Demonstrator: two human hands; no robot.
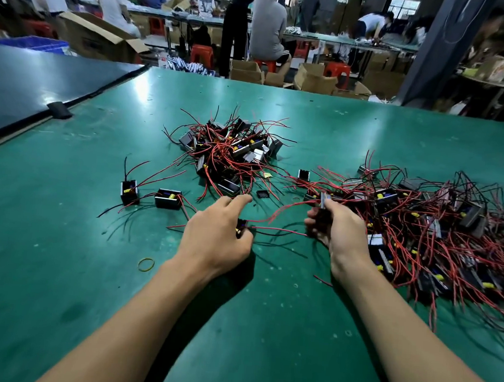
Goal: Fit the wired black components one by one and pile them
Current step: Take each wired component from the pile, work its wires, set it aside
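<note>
Two wired black components were in hand at the near middle of the green mat (60, 236). The near component (241, 226), with a yellow part showing, sat low against the mat inside the curled fingers of the left hand (215, 236). Only that hand's forefinger was straight, pointing toward the far pile (232, 153), and the component's red leads trailed off to the right. The raised component (324, 200) was pinched between the thumb and fingertips of the right hand (339, 231), just at the near-left edge of the right heap (437, 232). It was likely held up so its leads hung clear of the tangle and the two pieces could be brought together.

By the layout, the right heap looked like the stock and the far pile like the finished units, though that could not be confirmed. To the left, two single components (168, 198) stood apart from both piles. A small black cap (263, 194) lay between the hands and the far pile, and a rubber band (146, 264) lay near the left wrist.
</note>
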